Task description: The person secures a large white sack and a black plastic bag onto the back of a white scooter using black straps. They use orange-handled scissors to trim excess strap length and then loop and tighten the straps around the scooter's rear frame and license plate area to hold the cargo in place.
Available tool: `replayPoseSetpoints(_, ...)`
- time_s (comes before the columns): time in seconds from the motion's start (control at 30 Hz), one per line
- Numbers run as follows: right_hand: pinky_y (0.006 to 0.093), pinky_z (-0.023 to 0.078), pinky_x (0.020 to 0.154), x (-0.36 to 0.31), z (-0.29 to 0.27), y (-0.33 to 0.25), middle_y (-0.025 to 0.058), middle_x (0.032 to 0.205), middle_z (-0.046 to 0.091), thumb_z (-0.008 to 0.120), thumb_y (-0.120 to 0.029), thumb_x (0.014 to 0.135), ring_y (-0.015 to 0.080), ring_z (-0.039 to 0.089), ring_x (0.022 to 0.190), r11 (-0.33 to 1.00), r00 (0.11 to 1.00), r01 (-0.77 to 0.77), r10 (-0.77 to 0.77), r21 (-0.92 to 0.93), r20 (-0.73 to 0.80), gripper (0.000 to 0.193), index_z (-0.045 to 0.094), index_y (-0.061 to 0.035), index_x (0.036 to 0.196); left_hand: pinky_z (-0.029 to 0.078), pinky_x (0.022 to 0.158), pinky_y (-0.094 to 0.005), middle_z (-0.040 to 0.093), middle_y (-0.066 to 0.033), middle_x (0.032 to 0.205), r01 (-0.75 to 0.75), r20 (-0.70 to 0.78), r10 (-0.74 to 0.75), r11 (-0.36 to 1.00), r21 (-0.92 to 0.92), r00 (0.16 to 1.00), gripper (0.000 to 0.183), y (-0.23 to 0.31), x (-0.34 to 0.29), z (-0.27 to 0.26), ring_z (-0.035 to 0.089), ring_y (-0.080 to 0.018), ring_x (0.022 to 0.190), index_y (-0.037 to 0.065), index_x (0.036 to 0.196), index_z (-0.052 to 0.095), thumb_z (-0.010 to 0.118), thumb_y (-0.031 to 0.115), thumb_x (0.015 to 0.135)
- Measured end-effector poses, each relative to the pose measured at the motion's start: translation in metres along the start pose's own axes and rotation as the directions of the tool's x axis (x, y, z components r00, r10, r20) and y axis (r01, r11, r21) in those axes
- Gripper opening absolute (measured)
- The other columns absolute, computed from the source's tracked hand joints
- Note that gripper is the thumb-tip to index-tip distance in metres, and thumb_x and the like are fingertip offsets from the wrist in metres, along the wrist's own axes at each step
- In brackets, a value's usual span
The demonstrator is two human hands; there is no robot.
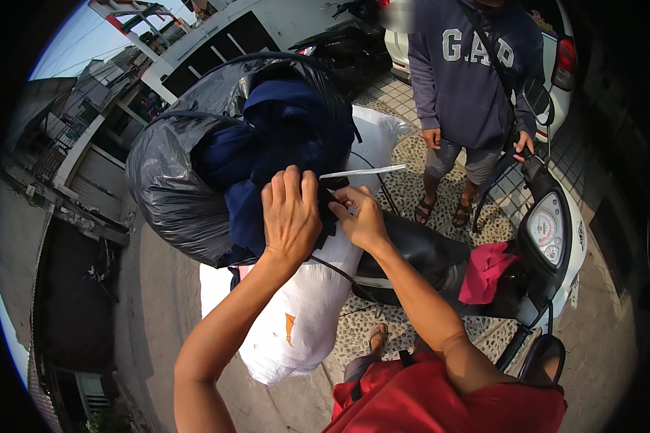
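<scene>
A bulging black plastic bag (170, 195) rides behind the motorbike seat (422, 252), its torn opening showing dark blue cloth (289, 119). My left hand (293, 216) is closed at the cloth's right edge, its fingertips curled out of sight. Close beside it, my right hand (361, 219) pinches something dark and thin that I cannot make out. A narrow white strip (365, 172) sticks out to the right just above both hands. Under the bag, a stuffed white sack (296, 317) lies across the motorbike. A black cord (332, 267) runs over this sack.
Another person (473, 94) in a dark hoodie stands across the motorbike, one hand on the handlebar (531, 155). A pink cloth (487, 273) lies on the front of the seat. Behind are a white car (563, 43) and a parked black motorbike (347, 43). The ground is pebbled paving (404, 173).
</scene>
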State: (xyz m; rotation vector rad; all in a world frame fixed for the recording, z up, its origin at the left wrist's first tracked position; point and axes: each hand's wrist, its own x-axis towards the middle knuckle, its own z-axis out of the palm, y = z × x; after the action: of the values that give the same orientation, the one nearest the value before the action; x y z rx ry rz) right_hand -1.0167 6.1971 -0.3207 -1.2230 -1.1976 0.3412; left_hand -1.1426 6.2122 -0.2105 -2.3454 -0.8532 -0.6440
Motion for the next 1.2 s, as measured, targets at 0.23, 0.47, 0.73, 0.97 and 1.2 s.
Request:
replayPoseSetpoints(0.23, 0.0257, 0.048, 0.061, 0.005, -0.019, 0.024, 0.0074, 0.074, 0.068, 0.075, -0.013, 0.084, 0.0093, 0.061, 0.067, 0.787, 0.938, -0.253, 0.057, 0.563, 0.341, 0.019, 0.07, 0.0023, 0.094, 0.035, 0.097, -0.0438, 0.053, -0.0131, 0.123, 0.011, 0.123, -0.034, 0.983, 0.185, 0.992, 0.051, 0.007, -0.002, 0.004, 0.048, -0.0309, 0.117, 0.003, 0.114, 0.06, 0.078, 0.022, 0.07)
replayPoseSetpoints(0.47, 0.0342, 0.056, 0.07, 0.127, -0.037, 0.138, 0.0183, 0.087, 0.072, 0.052, 0.0, 0.075, 0.0243, 0.072, 0.079, 0.851, 0.802, -0.483, 0.524, -0.204, 0.286, 0.047, 0.065, 0.0015, 0.12, 0.035, 0.094, -0.044, 0.055, -0.0125, 0.111, 0.124, 0.024, -0.124, 0.992, 0.018, 0.992, 0.062, 0.016, 0.0, 0.001, 0.052, -0.0297, 0.11, 0.008, 0.129, 0.052, 0.075, 0.012, 0.072)
replayPoseSetpoints(0.73, 0.0299, 0.047, 0.044, 0.13, -0.038, 0.21, 0.0163, 0.072, 0.066, 0.06, -0.005, 0.084, 0.0191, 0.06, 0.051, 0.785, 0.823, -0.564, 0.51, 0.256, 0.248, 0.046, 0.056, 0.0062, 0.129, 0.037, 0.076, -0.0385, 0.051, -0.0077, 0.088, -0.09, 0.092, 0.096, 0.994, -0.062, 0.991, 0.023, 0.015, 0.016, -0.022, 0.049, -0.0259, 0.085, 0.008, 0.094, 0.069, 0.073, 0.01, 0.072)
replayPoseSetpoints(0.97, 0.038, 0.043, 0.051, 0.018, -0.166, 0.328, 0.0121, 0.073, 0.059, 0.058, -0.018, 0.097, 0.0189, 0.046, 0.053, 0.17, 0.228, -0.964, 0.924, -0.206, -0.306, 0.019, 0.063, 0.0006, 0.097, 0.04, 0.088, -0.0414, 0.055, -0.009, 0.101, -0.178, 0.125, 0.218, 0.947, -0.267, 0.968, 0.029, 0.024, -0.034, -0.04, 0.055, -0.0278, 0.104, 0.009, 0.096, 0.067, 0.073, 0.002, 0.069)
replayPoseSetpoints(1.2, 0.0495, 0.043, 0.105, 0.077, -0.211, 0.313, 0.0261, 0.146, 0.038, 0.067, -0.016, 0.087, 0.0378, 0.051, 0.127, 0.299, 0.047, -0.913, 0.754, 0.279, -0.655, 0.095, 0.002, -0.0027, 0.155, 0.042, 0.087, -0.0433, 0.055, -0.0114, 0.104, -0.187, 0.154, 0.242, 0.934, -0.305, 0.958, 0.027, 0.027, -0.033, -0.038, 0.055, -0.0291, 0.105, 0.005, 0.097, 0.065, 0.069, 0.003, 0.07)
